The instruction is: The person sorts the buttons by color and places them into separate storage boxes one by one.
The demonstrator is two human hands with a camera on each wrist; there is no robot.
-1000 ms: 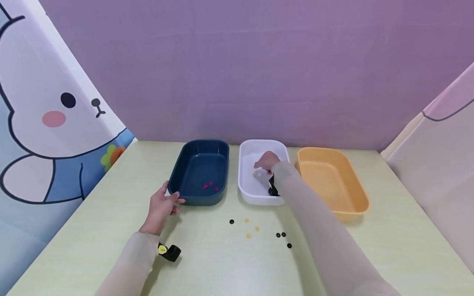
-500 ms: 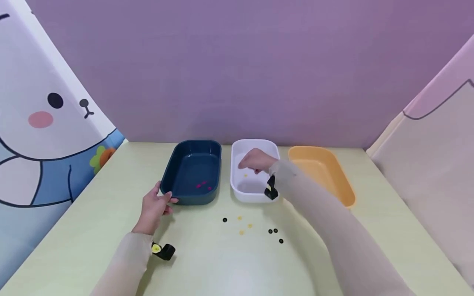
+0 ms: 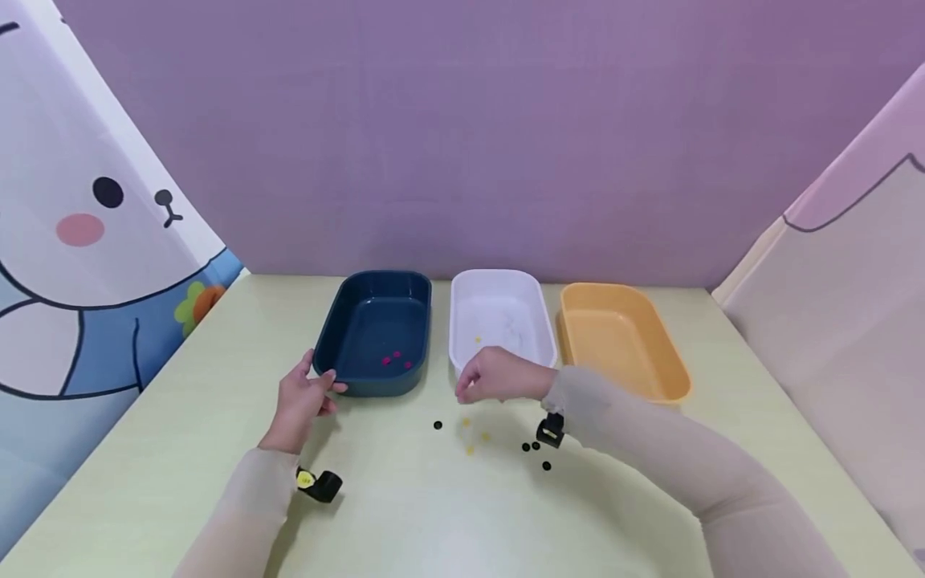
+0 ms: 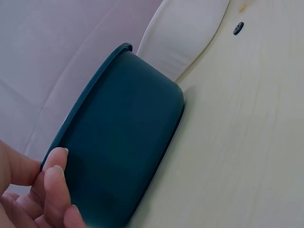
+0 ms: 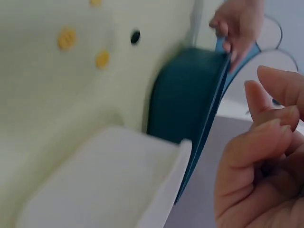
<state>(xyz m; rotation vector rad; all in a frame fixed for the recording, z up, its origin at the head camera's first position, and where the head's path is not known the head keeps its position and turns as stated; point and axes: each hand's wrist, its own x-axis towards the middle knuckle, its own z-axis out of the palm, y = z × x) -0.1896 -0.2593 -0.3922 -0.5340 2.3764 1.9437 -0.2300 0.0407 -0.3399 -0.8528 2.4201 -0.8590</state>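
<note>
My left hand point(image 3: 299, 401) grips the near left corner of a dark blue tray point(image 3: 383, 388). The left wrist view shows its thumb and fingers pinching the tray's rim. Three pink buttons point(image 3: 397, 354) lie inside that tray. Over the front rim of the white tray point(image 3: 502, 301), my right hand point(image 3: 502, 376) hangs with loosely bent fingers. In the right wrist view the thumb and index fingertips stand apart with nothing between them. One yellow button point(image 3: 478, 339) lies in the white tray. Below my right hand, three yellow buttons point(image 3: 486, 437) are on the table.
Several black buttons point(image 3: 546, 466) lie on the table, one of them point(image 3: 438, 425) left of the yellow ones. A yellow-orange tray point(image 3: 625, 341) stands right of the white one. Behind the trays rises a purple backdrop point(image 3: 477, 144).
My right hand has come out of the white tray toward me, uncovering the tray's floor. My left hand keeps its grip on the dark blue tray. The head view has shifted slightly.
</note>
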